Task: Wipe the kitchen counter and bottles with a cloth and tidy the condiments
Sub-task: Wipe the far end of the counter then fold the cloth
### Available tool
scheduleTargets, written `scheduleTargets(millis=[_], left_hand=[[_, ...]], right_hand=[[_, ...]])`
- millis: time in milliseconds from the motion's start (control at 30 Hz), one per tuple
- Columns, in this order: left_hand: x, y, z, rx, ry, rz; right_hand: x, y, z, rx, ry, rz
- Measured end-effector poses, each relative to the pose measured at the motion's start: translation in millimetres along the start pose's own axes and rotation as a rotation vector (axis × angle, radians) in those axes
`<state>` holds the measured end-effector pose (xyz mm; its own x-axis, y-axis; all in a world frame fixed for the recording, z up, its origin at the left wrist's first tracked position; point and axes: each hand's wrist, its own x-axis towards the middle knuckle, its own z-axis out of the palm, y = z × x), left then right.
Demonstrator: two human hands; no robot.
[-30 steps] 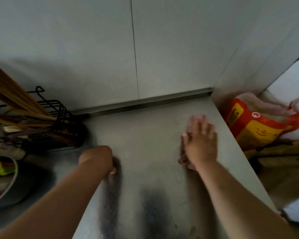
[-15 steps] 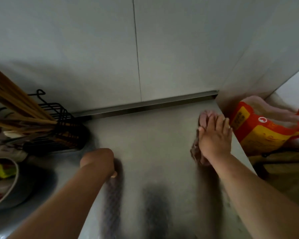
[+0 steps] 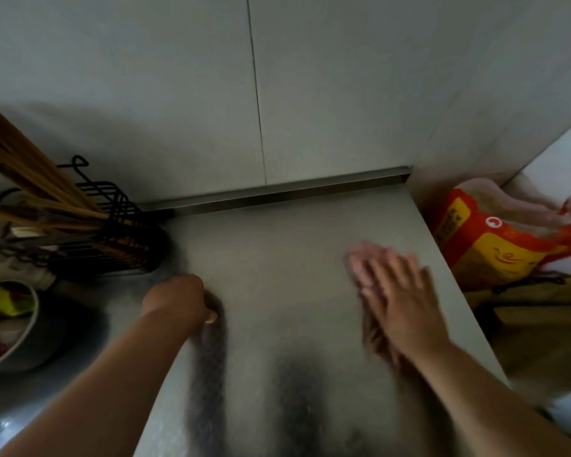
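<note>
The pink cloth lies bunched and motion-blurred near the right edge of the grey surface, mostly under the right hand, whose straight fingers press flat on it. The left hand rests as a closed fist, nothing visible in it. Pale wall panels stand behind. A black wire rack stands on the left, and a bowl is cut off by the frame.
</note>
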<state>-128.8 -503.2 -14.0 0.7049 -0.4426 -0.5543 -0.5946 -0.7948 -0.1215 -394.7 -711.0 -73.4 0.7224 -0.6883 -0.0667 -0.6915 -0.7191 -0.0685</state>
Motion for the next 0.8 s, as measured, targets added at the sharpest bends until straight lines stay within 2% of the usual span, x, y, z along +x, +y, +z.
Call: scheduleTargets(millis=[67,133,200,300,367,433,500,533,600,667,700,733,800], left_hand=[[-1,-2,2,-0.011,0.019,0.000],[0,-2,3,-0.023,0.035,-0.003],[-2,-4,7,-0.043,0.053,0.004],[-11,-10,17,-0.153,0.077,0.016],[-27,-13,26,-0.226,0.104,0.071],[-48,-16,40,-0.310,0.161,0.178],[-76,-23,63,-0.420,0.263,0.277],[-89,-27,77,-0.459,0.323,0.315],[-112,-37,102,-0.475,0.389,0.344],[-131,-46,121,-0.464,0.391,0.349],[-139,-47,124,-0.478,0.383,0.351],[-147,-48,124,-0.494,0.382,0.352],[-158,-50,123,-0.527,0.387,0.363]], right_hand=[[22,36,-10,-0.009,-0.076,0.294],[40,32,-14,0.030,-0.083,0.370],[34,-7,-7,0.050,-0.025,0.260],[-14,-93,15,0.100,0.055,-0.073],[-65,-139,21,0.175,0.021,-0.257],[-113,-145,21,0.240,-0.015,-0.330],[-148,-114,23,0.201,-0.031,-0.224],[-157,-89,23,0.097,-0.023,-0.137],[-159,-37,21,-0.040,-0.039,0.140],[-142,-7,15,0.050,0.022,0.503],[-128,-6,7,0.108,0.060,0.577],[-114,-13,4,0.125,0.098,0.578],[-94,-53,7,0.136,0.081,0.430]])
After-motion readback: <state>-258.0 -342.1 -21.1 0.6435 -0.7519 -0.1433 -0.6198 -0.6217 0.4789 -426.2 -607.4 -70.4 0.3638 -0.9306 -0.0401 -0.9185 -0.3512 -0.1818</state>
